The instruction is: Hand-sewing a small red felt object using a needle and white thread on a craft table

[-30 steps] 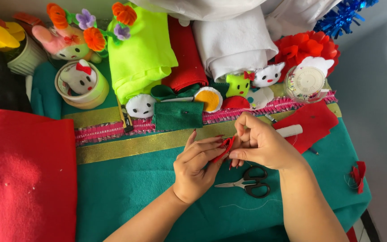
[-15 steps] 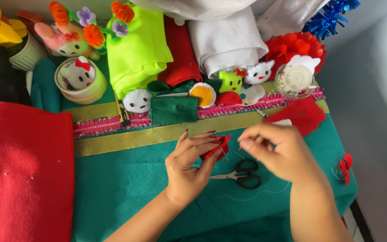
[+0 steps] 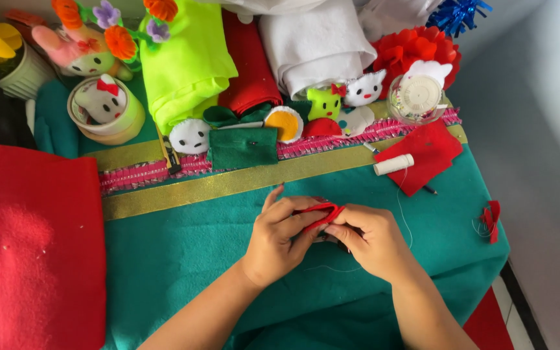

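Observation:
My left hand [image 3: 279, 238] and my right hand [image 3: 372, 241] meet over the teal felt table cover [image 3: 163, 259] near its front. Between their fingertips they pinch a small folded red felt piece [image 3: 322, 211]. The left thumb and forefinger hold its left end. My right hand's fingers press against its right end. A thin white thread [image 3: 402, 207] runs from the hands up to a white thread spool [image 3: 393, 164]. Whether a needle is in my right fingers cannot be told.
A large red felt sheet [image 3: 27, 246] covers the left side. A gold ribbon [image 3: 189, 192] and pink trim cross the table. Behind them lie a green felt square [image 3: 242, 148], small felt figures, a round pin box [image 3: 416, 97] and rolled fabrics. A red bow [image 3: 491, 219] sits near the right edge.
My right hand, lifted away to the right half a second ago, has come back down onto the red felt piece. The scissors seen under the hands earlier are now hidden.

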